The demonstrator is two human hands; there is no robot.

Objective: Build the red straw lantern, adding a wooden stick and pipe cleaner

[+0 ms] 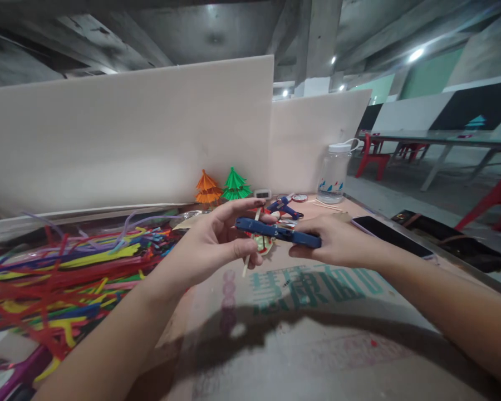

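My right hand [338, 242] grips a blue glue gun [275, 230], held level above the table with its nozzle end toward the left. My left hand [211, 245] is at that nozzle end, index finger stretched over it and the other fingers curled around a thin wooden stick [245, 266]. A small red, green and yellow craft piece [264, 243] hangs at the stick's top, just behind the gun. Both hands hover over a cardboard sheet [300, 289] with green printed characters.
A heap of coloured pipe cleaners [62, 273] fills the left. An orange paper tree [207, 188] and a green paper tree [235, 185] stand before white partition boards [129, 133]. A clear plastic bottle [333, 174], a phone [390, 235] and loose sticks lie at right.
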